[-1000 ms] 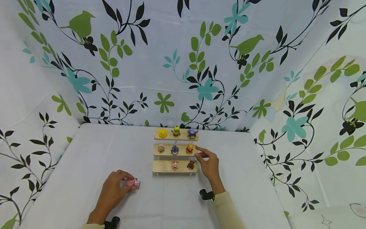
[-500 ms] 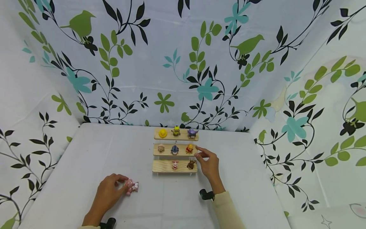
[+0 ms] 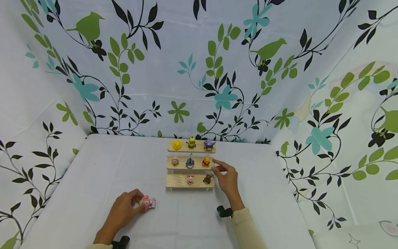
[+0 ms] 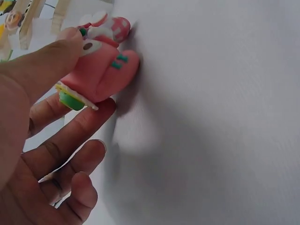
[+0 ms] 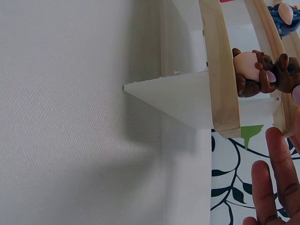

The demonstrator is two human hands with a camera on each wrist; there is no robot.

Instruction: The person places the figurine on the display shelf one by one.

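Observation:
Between thumb and fingers my left hand [image 3: 124, 209] pinches a small pink toy figurine [image 3: 146, 203] low over the white table. The left wrist view shows the figurine [image 4: 105, 70] tilted, with a green and yellow part at one end and a pink-and-white checked piece at the other. My right hand [image 3: 227, 176] holds the right end of the middle tier of a three-tier wooden display shelf [image 3: 177, 180], thumb and index finger at its two edges. On the bottom tier stand a pink-and-white figurine [image 3: 190, 179] and a brown one [image 3: 207, 178]; its left part is bare wood.
The middle tier carries a beige figurine [image 3: 175, 161], a blue one [image 3: 190, 163] and a red-and-yellow bear [image 3: 206, 161]. On the top tier are yellow [image 3: 177, 145], yellow-green [image 3: 191, 142] and purple [image 3: 209, 145] figurines. A leaf-patterned cloth [image 3: 186, 86] hangs behind the table.
The left hand drew slightly left, then came back right, and the pink figurine turned in its fingers. My right hand and the shelf have stayed in place.

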